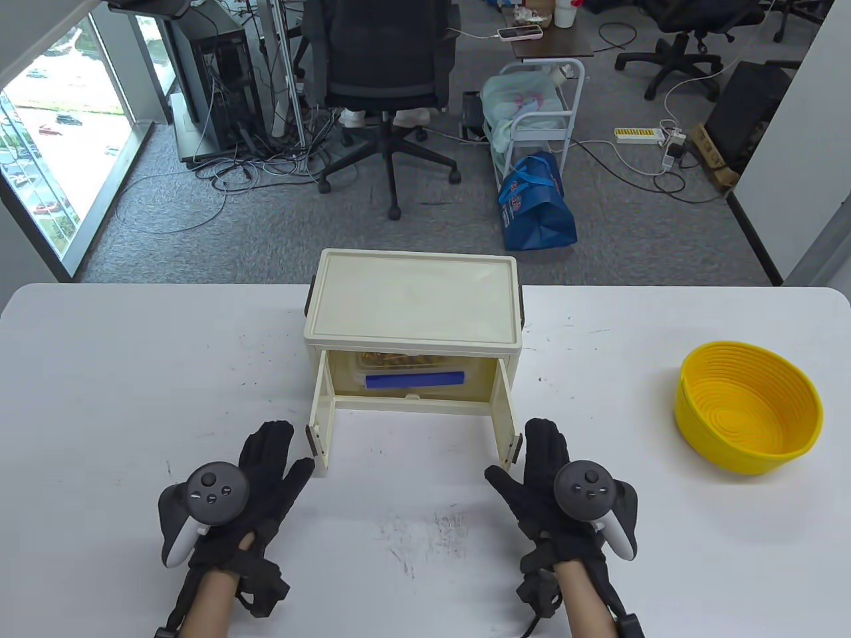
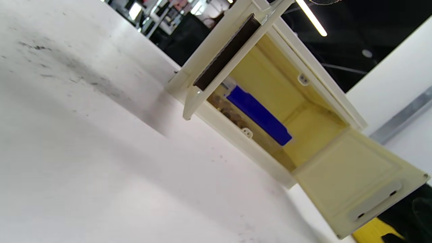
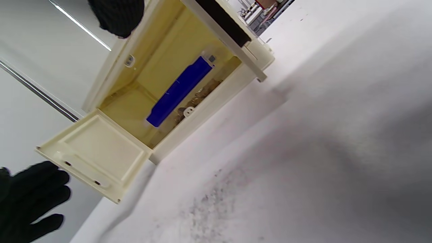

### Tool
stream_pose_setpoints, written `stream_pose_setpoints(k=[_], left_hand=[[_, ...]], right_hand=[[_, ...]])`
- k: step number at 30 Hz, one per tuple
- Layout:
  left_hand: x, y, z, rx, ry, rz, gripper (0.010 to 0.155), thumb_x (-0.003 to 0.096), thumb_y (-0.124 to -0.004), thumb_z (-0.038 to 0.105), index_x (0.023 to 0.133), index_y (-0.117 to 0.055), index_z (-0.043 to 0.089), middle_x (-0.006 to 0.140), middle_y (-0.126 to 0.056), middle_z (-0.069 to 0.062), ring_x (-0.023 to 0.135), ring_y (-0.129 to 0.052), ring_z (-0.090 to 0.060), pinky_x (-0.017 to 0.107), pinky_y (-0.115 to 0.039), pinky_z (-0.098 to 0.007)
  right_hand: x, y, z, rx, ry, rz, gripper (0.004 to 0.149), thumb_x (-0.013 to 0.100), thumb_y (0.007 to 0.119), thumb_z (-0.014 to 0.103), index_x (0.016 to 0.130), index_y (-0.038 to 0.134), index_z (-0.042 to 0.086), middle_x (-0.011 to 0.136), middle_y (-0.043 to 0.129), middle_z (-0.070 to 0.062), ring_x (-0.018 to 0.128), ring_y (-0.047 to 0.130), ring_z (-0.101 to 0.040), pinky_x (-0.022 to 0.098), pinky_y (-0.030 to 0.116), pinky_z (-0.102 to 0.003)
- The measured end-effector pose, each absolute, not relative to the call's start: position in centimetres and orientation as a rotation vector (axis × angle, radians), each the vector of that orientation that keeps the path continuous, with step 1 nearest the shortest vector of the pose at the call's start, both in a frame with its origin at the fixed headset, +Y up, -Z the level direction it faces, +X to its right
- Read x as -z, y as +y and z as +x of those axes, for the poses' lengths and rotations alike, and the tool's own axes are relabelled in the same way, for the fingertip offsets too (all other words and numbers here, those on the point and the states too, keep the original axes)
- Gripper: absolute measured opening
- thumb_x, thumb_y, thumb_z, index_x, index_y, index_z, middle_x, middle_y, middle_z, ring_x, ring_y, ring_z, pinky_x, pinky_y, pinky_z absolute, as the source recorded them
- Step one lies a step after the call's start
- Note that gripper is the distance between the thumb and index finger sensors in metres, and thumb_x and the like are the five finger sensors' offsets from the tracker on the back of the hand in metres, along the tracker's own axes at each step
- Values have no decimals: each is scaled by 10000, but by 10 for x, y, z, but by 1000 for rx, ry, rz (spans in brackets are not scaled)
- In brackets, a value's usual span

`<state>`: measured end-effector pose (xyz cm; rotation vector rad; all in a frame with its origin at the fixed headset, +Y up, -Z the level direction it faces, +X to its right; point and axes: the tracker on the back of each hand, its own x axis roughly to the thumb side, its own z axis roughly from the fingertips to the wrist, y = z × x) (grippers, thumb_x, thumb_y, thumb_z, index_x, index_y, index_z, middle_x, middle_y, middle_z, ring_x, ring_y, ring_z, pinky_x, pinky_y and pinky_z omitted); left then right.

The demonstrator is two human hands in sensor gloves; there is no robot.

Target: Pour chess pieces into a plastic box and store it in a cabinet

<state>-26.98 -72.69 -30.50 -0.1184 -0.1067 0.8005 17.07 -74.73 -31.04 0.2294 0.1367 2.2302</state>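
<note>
Cream cabinet (image 1: 412, 299) stands open on worktop (image 1: 133, 399); box (image 1: 415, 375) inside, apparently filled. Left hand (image 1: 256, 475) and right hand (image 1: 548, 468): fingers spread, empty. Swing both doors shut evenly.

Yellow ribbed bowl (image 1: 748, 415) upright at the right of the white surface (image 1: 133, 399), scuffed grey near the front middle. Beyond the far edge: black office chair (image 1: 385, 73) on grey carpet, blue bag (image 1: 537, 203) against a white cart (image 1: 538, 113), tangled cables by the window.
</note>
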Motion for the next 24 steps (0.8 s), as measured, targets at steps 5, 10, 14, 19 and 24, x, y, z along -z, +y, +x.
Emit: stream_pose_setpoints(k=[5,10,14,19,24], left_hand=[[320,-730,-268,-1026,-9,-164,673,726,-405,555,1288,-352,188,1323,-417,-186,1171,-452,-495,805,-556,-628],[341,-735,-256,-1019,79,-269,651,751,-373,532,1286,-353,161,1281,-506,-208,1108,-591,-482,779,-641,-583],[350,-742,-245,-1031,67,-290,668,752,-405,535,1277,-367,124,1250,-556,-215,1066,-644,-477,760,-665,-576],[355,-738,-224,-969,48,-289,620,756,-402,504,1235,-479,119,1181,-667,-179,997,-740,-425,720,-727,-537],[362,-739,-198,-954,68,-301,599,756,-386,505,1209,-528,138,1156,-704,-170,986,-764,-416,708,-739,-537]], right_hand=[[318,-750,180,-2013,34,298,661,616,587,515,1161,330,242,1213,224,-182,1095,282,-498,735,315,-688],[330,-759,180,-1849,-25,90,560,638,569,424,1110,545,122,1163,476,-243,1019,504,-538,691,480,-667],[336,-764,171,-1883,73,47,537,638,645,418,1062,632,89,1111,591,-254,961,613,-540,661,544,-656],[335,-752,147,-2013,14,12,467,632,679,388,970,743,72,952,802,-248,782,853,-465,564,711,-572],[342,-746,125,-2040,82,-21,480,630,691,401,953,746,51,880,855,-250,710,910,-438,516,757,-532]])
